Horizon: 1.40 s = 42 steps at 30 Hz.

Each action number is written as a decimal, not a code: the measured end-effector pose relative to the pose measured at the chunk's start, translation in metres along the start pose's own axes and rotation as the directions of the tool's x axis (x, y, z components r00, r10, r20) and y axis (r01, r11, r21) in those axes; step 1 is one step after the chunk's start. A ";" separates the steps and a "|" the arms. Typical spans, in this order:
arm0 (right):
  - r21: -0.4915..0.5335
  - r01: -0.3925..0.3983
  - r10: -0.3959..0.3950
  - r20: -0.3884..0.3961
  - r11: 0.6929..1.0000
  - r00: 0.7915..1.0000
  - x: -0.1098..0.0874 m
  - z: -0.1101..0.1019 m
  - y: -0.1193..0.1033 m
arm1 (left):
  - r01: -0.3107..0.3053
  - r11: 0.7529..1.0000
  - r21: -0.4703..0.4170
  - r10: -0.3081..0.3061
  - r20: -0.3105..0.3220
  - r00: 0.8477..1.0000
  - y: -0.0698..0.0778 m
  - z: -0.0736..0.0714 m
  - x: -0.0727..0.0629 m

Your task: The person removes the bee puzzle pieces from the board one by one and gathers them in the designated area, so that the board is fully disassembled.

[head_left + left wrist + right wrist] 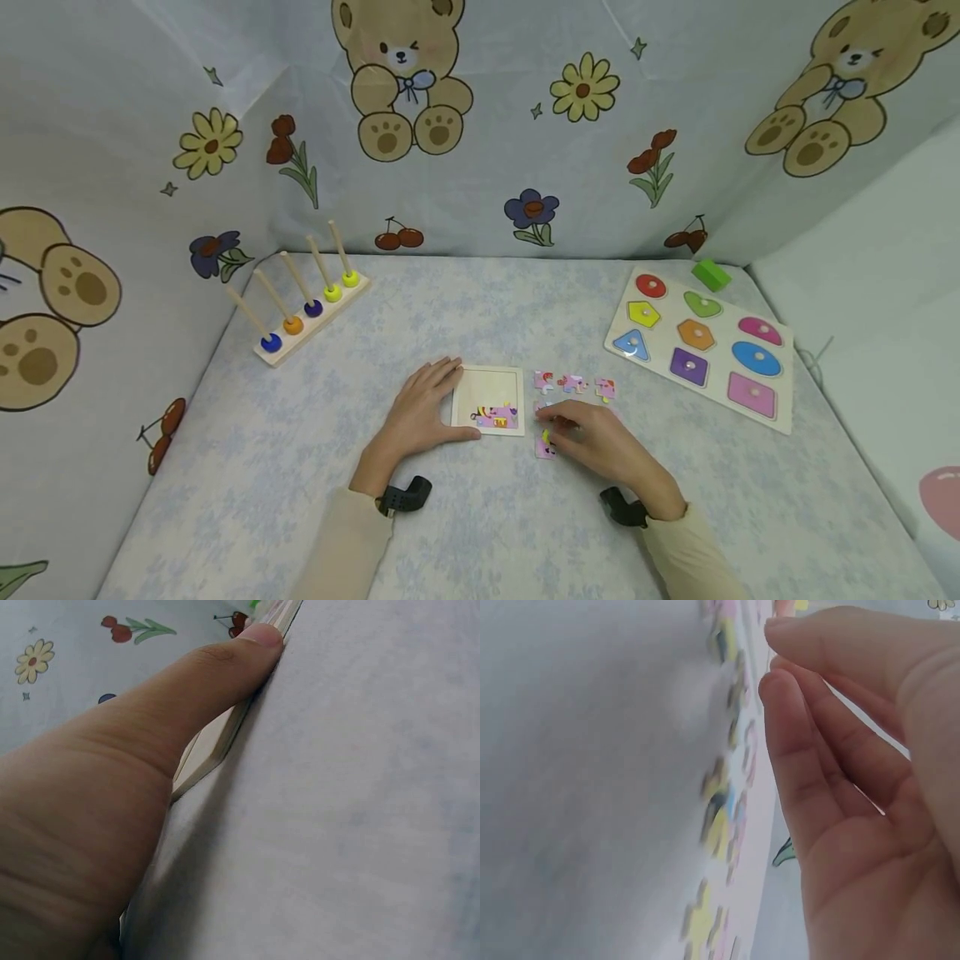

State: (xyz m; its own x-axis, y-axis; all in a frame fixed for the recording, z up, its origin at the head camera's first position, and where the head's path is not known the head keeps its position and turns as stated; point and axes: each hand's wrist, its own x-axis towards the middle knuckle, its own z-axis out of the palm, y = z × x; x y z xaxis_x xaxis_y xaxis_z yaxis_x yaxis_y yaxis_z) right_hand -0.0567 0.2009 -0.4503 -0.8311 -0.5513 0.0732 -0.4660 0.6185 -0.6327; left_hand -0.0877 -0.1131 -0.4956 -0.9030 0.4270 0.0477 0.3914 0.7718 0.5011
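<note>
A square wooden puzzle tray (487, 385) lies mid-table, with joined pink puzzle pieces (501, 417) at its lower right. My left hand (422, 412) steadies it, fingers along the left side and a straight thumb at the near edge. In the left wrist view, that thumb (225, 671) presses against the tray's side. My right hand (592, 435) is above loose puzzle pieces (545, 448) just right of the tray. Thumb and fingertips are close together in the right wrist view, with a slight gap and nothing visible between them. Part of the loose pieces is hidden under this hand.
More loose pieces (573, 383) lie in a row beyond the right hand. A shape-knob board (720, 379) is at the right, with a green block (711, 275) behind it. A wooden peg stand (337, 310) with coloured beads stands at the back left.
</note>
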 end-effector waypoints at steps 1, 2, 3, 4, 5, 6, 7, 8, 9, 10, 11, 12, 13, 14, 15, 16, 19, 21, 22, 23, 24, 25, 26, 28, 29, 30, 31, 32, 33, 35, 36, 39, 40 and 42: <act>0.000 0.004 -0.004 -0.002 1.000 1.000 0.003 0.000 -0.002 | 0.000 1.000 -0.001 0.000 0.000 1.000 0.000 0.000 0.000; 0.004 0.007 -0.007 -0.004 1.000 1.000 0.005 0.001 -0.004 | 0.000 1.000 -0.003 0.000 -0.001 1.000 0.000 0.000 0.000; 0.008 0.009 -0.009 -0.005 1.000 1.000 0.008 0.001 -0.005 | 0.002 1.000 -0.003 -0.002 -0.001 1.000 0.000 0.000 0.000; 0.012 0.010 -0.010 -0.005 1.000 1.000 0.011 0.001 -0.007 | 0.002 1.000 -0.003 -0.002 -0.002 1.000 0.000 0.000 0.000; 0.007 0.011 -0.011 -0.004 1.000 1.000 0.014 0.002 -0.009 | 0.000 1.000 -0.004 0.000 -0.003 1.000 0.000 0.000 0.000; 0.004 0.013 -0.013 -0.005 1.000 1.000 0.017 0.003 -0.010 | 0.000 1.000 -0.003 0.000 -0.003 1.000 0.000 0.000 0.000; 0.002 0.018 -0.018 -0.005 1.000 1.000 0.020 0.003 -0.012 | -0.001 1.000 -0.004 0.001 -0.004 1.000 0.000 0.000 0.000; 0.003 0.021 -0.021 -0.004 1.000 1.000 0.023 0.004 -0.013 | -0.001 1.000 -0.002 0.001 -0.006 1.000 -0.001 0.000 0.000; 0.007 0.023 -0.023 -0.001 1.000 1.000 0.026 0.005 -0.015 | -0.002 1.000 0.000 0.002 -0.009 1.000 -0.001 0.000 0.000; 0.010 0.025 -0.025 0.003 1.000 1.000 0.029 0.006 -0.016 | -0.003 1.000 0.002 0.003 -0.010 1.000 -0.001 0.001 0.000; 0.013 0.028 -0.028 0.007 1.000 1.000 0.033 0.008 -0.018 | -0.005 1.000 0.002 0.006 -0.012 1.000 -0.001 0.001 0.000; 0.019 0.032 -0.032 0.011 0.999 0.999 0.035 0.009 -0.019 | -0.007 1.000 0.003 0.007 -0.013 1.000 -0.001 0.001 0.000; 0.022 0.035 -0.035 0.019 0.999 0.999 0.038 0.010 -0.020 | -0.008 1.000 0.004 0.008 -0.014 1.000 -0.001 0.001 0.001; 0.031 0.037 -0.038 0.028 0.999 0.999 0.041 0.011 -0.021 | -0.008 1.000 0.008 0.009 -0.013 1.000 -0.002 0.001 0.001; 0.034 0.041 -0.042 0.036 0.999 0.998 0.043 0.013 -0.022 | -0.010 1.000 0.009 0.010 -0.012 1.000 -0.002 0.001 0.001; 0.034 0.044 -0.045 0.045 0.998 0.998 0.045 0.014 -0.023 | -0.011 1.000 0.009 0.011 -0.012 1.000 -0.002 0.001 0.001; 0.027 0.046 -0.048 0.066 0.999 0.997 0.051 0.019 -0.026 | -0.015 1.000 0.011 0.015 -0.011 1.000 -0.002 0.001 0.001; 0.013 0.043 -0.044 0.076 0.999 0.996 0.054 0.022 -0.028 | -0.015 1.000 0.011 0.015 -0.010 1.000 -0.003 0.001 0.001; 0.008 0.042 -0.042 0.079 0.999 0.996 0.055 0.024 -0.029 | -0.015 1.000 0.009 0.015 -0.011 1.000 -0.003 0.001 0.001; 0.001 0.042 -0.042 0.080 0.999 0.996 0.057 0.025 -0.030 | -0.015 1.000 0.007 0.015 -0.011 1.000 -0.003 0.001 0.001; -0.003 0.042 -0.042 0.081 0.999 0.996 0.058 0.026 -0.030 | -0.016 1.000 0.004 0.016 -0.012 1.000 -0.003 0.001 0.000; -0.009 0.042 -0.042 0.082 0.999 0.996 0.058 0.027 -0.031 | -0.016 1.000 0.002 0.016 -0.013 1.000 -0.003 0.001 0.000; -0.014 0.044 -0.042 0.082 0.999 0.996 0.059 0.028 -0.031 | -0.017 1.000 -0.001 0.017 -0.015 1.000 -0.003 0.000 0.000; -0.023 0.047 -0.045 0.080 0.999 0.996 0.060 0.030 -0.032 | -0.021 1.000 -0.007 0.021 -0.018 1.000 -0.003 0.000 0.000; -0.028 0.046 -0.043 0.081 0.999 0.996 0.060 0.030 -0.032 | -0.024 1.000 -0.010 0.024 -0.020 1.000 -0.002 0.000 -0.001; -0.031 0.045 -0.042 0.082 0.999 0.996 0.061 0.031 -0.032 | -0.026 1.000 -0.012 0.026 -0.022 0.999 -0.002 0.000 -0.001; -0.035 0.045 -0.042 0.084 0.998 0.996 0.061 0.031 -0.032 | -0.028 0.999 -0.015 0.027 -0.023 0.999 -0.002 -0.001 -0.001; -0.036 0.045 -0.042 0.086 0.998 0.995 0.061 0.031 -0.032 | -0.029 0.999 -0.016 0.028 -0.024 0.999 -0.002 -0.001 -0.001; -0.038 0.046 -0.042 0.089 0.998 0.995 0.062 0.032 -0.032 | -0.028 0.999 -0.015 0.028 -0.022 0.999 -0.002 0.000 0.000; -0.043 0.050 -0.046 0.093 0.998 0.995 0.062 0.032 -0.031 | -0.026 1.000 -0.015 0.026 -0.021 0.999 -0.002 0.000 0.000; -0.045 0.053 -0.049 0.095 0.998 0.994 0.062 0.032 -0.031 | -0.024 1.000 -0.014 0.024 -0.020 1.000 -0.002 0.000 0.000; -0.055 0.062 -0.056 0.102 0.997 0.993 0.063 0.033 -0.031 | -0.018 1.000 -0.013 0.018 -0.017 1.000 -0.002 0.000 0.000; -0.058 0.063 -0.056 0.106 0.996 0.993 0.063 0.034 -0.031 | -0.017 1.000 -0.016 0.016 -0.017 1.000 -0.002 0.000 0.000; -0.062 0.062 -0.055 0.113 0.996 0.992 0.063 0.034 -0.031 | -0.016 1.000 -0.021 0.015 -0.017 1.000 -0.002 0.000 0.000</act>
State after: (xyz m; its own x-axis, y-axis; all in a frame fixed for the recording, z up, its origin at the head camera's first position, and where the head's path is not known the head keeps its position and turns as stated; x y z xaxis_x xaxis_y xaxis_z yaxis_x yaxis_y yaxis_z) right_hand -0.0842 0.1278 -0.4523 -0.7647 -0.6441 0.0204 -0.5347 0.6165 -0.5780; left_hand -0.0885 -0.1148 -0.4966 -0.8999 0.4305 0.0701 0.4016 0.7552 0.5180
